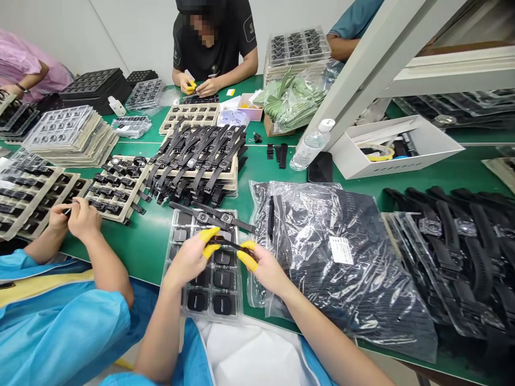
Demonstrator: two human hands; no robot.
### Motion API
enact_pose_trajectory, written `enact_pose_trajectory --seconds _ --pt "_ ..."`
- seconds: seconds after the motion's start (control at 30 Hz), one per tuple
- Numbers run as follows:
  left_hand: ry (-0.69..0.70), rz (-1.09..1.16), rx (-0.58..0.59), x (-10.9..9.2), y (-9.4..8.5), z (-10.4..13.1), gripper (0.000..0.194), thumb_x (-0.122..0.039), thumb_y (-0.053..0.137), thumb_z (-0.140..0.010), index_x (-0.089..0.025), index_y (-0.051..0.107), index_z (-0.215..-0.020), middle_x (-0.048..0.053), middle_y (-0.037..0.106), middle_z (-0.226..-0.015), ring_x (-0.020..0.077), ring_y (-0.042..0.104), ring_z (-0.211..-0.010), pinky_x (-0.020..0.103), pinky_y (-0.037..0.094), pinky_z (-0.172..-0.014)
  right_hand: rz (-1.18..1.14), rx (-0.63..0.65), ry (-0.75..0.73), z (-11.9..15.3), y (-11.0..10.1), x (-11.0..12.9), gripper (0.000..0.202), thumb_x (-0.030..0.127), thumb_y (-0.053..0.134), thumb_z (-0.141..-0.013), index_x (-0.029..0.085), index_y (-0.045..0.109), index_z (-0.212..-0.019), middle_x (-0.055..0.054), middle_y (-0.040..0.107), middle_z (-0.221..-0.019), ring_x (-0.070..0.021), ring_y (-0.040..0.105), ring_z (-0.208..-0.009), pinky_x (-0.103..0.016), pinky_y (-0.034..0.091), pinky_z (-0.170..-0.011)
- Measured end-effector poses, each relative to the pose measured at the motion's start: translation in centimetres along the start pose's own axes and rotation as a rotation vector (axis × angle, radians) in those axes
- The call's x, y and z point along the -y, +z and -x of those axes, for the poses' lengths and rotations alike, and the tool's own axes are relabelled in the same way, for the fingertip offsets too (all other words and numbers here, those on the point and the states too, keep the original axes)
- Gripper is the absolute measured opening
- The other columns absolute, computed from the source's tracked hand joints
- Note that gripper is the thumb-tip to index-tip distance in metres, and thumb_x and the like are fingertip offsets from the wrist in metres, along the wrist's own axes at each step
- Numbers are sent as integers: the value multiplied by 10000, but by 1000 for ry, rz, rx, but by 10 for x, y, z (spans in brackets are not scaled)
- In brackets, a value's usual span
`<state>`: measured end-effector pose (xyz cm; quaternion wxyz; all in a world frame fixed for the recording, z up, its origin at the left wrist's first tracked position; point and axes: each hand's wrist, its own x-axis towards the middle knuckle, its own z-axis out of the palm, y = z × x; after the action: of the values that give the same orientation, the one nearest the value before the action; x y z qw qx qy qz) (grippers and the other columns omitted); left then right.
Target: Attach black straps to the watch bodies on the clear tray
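Note:
Between my two hands is a black watch with its strap [230, 243]. My left hand [193, 256] pinches the watch end with yellow-covered fingertips, and my right hand [263, 266] pinches the strap end, also in yellow finger covers. Both are above a clear compartment tray [238, 297] holding black square watch pieces [222, 304]. Two watches with straps [203, 217] lie across the tray's far edge. To the right of my right hand lies a large plastic bag of black straps [314, 236] with a white label [341, 250].
Stacked trays of watches [193, 161] stand beyond my hands. A co-worker's hands [82, 217] are at the left, another person [217, 43] sits opposite. A bottle [313, 145], a white box [426, 153] and more strapped watches [454, 230] are to the right.

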<state>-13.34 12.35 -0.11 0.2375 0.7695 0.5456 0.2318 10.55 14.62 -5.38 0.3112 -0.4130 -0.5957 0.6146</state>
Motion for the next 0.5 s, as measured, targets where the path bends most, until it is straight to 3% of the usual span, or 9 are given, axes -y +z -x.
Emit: enact_pose_trajectory --seconds 0.13,0.27,0.4,0.5 --pt "-70 -306 154 21 -32 9 277 -139 571 -982 -204 693 -1221 86 758 -1139 254 705 -1043 396 587 -915 254 37 -29 0 2 4 301 478 569 -964 209 698 -1003 -33 707 -797 -208 611 -688 -339 469 -671" --pt "-44 -492 271 26 -42 11 306 -29 557 -909 -201 732 -1092 82 750 -1041 255 678 -974 390 551 -864 416 68 -54 2 6 6 342 478 519 -994 199 703 -1067 -39 697 -756 -218 601 -643 -345 449 -643" --pt "-28 -481 268 26 -46 8 350 -18 516 -912 -207 737 -1106 81 745 -1030 253 668 -960 383 537 -856 419 87 -49 3 7 4 330 470 516 -996 208 683 -1105 -29 684 -757 -215 600 -648 -342 449 -642" --pt "-63 -403 212 38 -55 6 310 -92 497 -970 -207 740 -1126 95 752 -1108 255 677 -1019 379 535 -912 366 77 -5 4 6 -1 321 493 498 -999 215 647 -1060 5 615 -699 -194 557 -615 -324 430 -612"
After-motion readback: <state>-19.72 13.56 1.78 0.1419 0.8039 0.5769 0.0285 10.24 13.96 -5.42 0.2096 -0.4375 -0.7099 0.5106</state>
